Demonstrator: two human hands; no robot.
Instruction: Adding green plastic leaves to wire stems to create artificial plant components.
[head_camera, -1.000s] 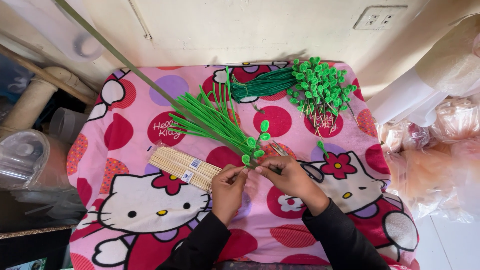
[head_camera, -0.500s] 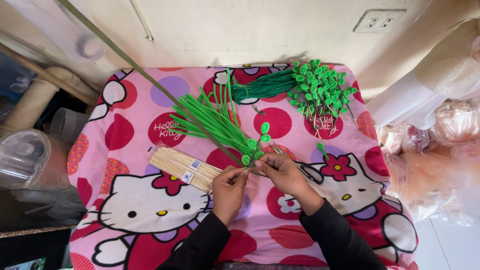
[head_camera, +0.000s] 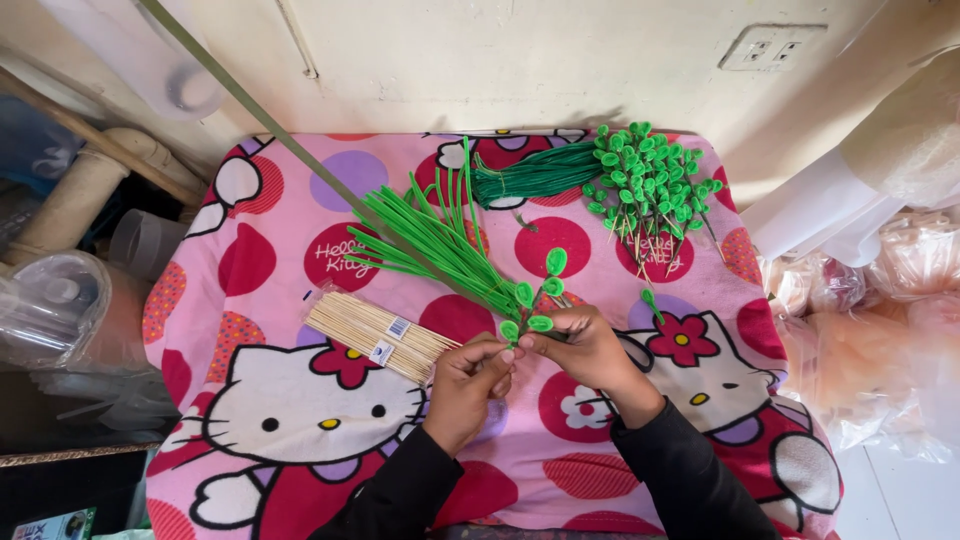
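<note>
clutter at far left, partly cut off by the frame: clear plastic container (head_camera: 55, 305), pale tube (head_camera: 85, 195) leaning behind it, dark gap below; contents hard to make out. long green rod (head_camera: 260, 115) runs down from the top edge onto the cloth, upper end out of view.

pink cartoon-cat cloth (head_camera: 290, 440) with red and purple dots covers the work surface; near corners cut off by the lower edge. cream wall behind it.

packet of pale wooden skewers (head_camera: 378, 336), clear wrap, lies slantwise on the cloth, right end touching the left hand.

loose green stems (head_camera: 440, 245), fanned, lie at centre, converging toward the hands.

left hand (head_camera: 465, 385), black sleeve, fingers curled, thumb and forefinger pinched at the base of a small green leaf sprig (head_camera: 535, 300); what exactly sits between the fingertips is too small to tell.

right hand (head_camera: 590, 350), black sleeve, closed on the same sprig from the other side, fingertips meeting those of the left hand. sprig stands just above both hands, centre of cloth, leaves upright.

bundle of dark green wire (head_camera: 535, 175) at top centre, beside a heap of finished leaf picks (head_camera: 650, 180).

wall socket (head_camera: 765, 45) at upper right. translucent plastic bags (head_camera: 880, 330) at right, pinkish contents blurred, cut by the frame.
</note>
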